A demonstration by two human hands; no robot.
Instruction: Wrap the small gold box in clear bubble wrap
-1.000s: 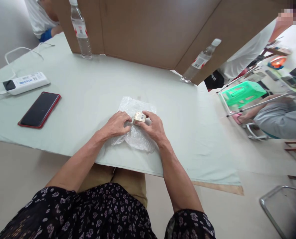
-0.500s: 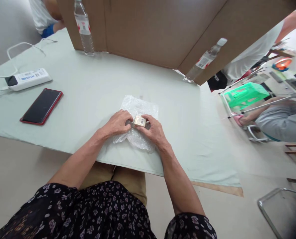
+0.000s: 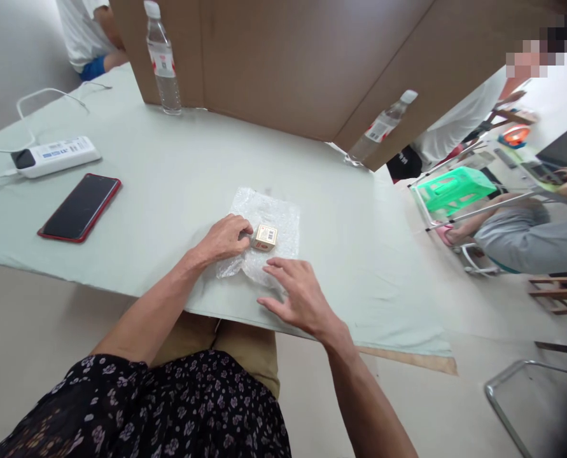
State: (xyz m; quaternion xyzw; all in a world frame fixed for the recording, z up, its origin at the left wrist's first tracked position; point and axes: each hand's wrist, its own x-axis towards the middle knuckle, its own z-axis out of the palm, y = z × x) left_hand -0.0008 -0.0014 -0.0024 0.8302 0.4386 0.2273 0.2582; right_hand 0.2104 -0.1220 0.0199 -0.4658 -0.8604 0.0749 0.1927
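A small cream-and-gold cardboard box (image 3: 265, 237) with a barcode on its upper face rests on a sheet of bubble wrap (image 3: 283, 219). My left hand (image 3: 224, 238) lies over the sheet's left part, just left of the box. Its fingers are bent, with a gap between thumb and forefinger, and nothing shows in it. My right hand (image 3: 303, 296) is nearer the table's front edge, below and right of the box and apart from it. Thumb and fingers are spread, holding nothing, above the lower right part of the wrap.
A phone in a red case (image 3: 80, 207) and a white power strip (image 3: 56, 156) lie to the left. Two water bottles (image 3: 163, 67) (image 3: 381, 127) stand before a tall cardboard panel (image 3: 273, 63). Other people sit beyond it and to the right, near a green plastic stool (image 3: 455, 189).
My right hand has let go of the box, opened and drawn back toward the front edge. The box stays on the wrap. My left hand has hardly moved.
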